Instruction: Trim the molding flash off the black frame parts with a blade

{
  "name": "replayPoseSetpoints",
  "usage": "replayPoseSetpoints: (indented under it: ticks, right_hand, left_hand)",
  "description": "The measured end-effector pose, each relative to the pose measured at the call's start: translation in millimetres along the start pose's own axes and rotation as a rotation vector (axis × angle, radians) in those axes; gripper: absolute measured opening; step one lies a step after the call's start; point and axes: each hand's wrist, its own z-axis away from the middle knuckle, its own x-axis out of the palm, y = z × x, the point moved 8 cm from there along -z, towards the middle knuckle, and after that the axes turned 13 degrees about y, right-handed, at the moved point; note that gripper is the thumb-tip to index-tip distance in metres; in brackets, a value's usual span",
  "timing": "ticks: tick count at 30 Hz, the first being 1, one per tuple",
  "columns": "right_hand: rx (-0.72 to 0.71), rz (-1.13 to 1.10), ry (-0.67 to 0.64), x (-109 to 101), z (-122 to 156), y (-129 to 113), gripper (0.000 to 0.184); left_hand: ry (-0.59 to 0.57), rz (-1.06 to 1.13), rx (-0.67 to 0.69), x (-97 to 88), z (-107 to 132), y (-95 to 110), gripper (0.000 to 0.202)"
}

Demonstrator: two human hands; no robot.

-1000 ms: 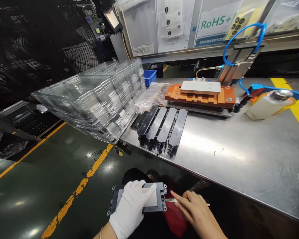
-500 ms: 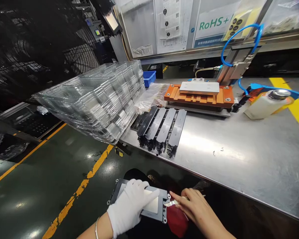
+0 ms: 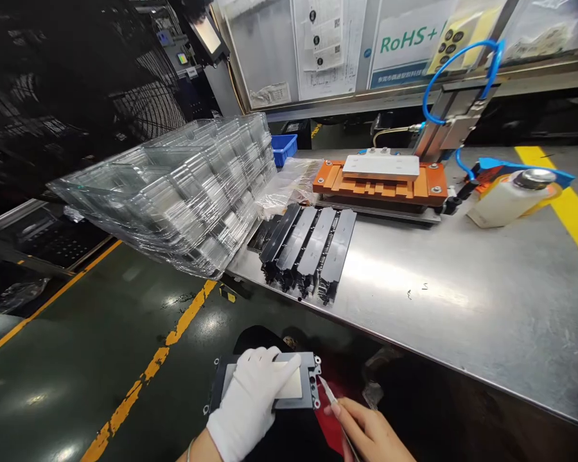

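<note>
A dark rectangular plastic part (image 3: 296,360) with a pale panel on its upper face and small ring lugs at its corners lies low in the view, over my lap. My left hand (image 3: 256,391), in a white glove, grips it from above, thumb stretched over the pale panel. Bare and ungloved, my right hand (image 3: 366,428) is closed around a slim craft knife (image 3: 331,393). The blade tip points up and left at the notched right end of the part, very near its edge. Whether the tip touches cannot be made out.
Several black plastic parts (image 3: 311,250) stand in a row at the metal table's (image 3: 462,289) left edge. Behind them sits an orange fixture (image 3: 380,183) with a press. A white bottle (image 3: 510,196) stands right. Clear wrapped trays (image 3: 187,192) are stacked left, near a blue bin (image 3: 284,149).
My right hand has moved down and turned, so the knife now points up-left instead of lying nearly level. The part has levelled out slightly under my left hand.
</note>
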Motion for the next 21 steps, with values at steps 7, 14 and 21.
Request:
replayPoseSetpoints:
  ticks: [7, 14, 21]
  right_hand:
    - [0.054, -0.034, 0.024, 7.0, -3.6, 1.5, 0.075]
    - [0.061, -0.043, -0.011, 4.9, -5.2, -0.6, 0.075]
    - [0.071, -0.087, -0.025, 2.0, -3.9, -0.9, 0.073]
  left_hand:
    - [-0.007, -0.021, -0.009, 4.9, 1.4, 5.0, 0.089]
    - [0.011, -0.024, -0.019, 1.0, 0.6, 4.1, 0.090]
    - [0.074, -0.001, -0.022, -0.1, 2.0, 1.7, 0.091]
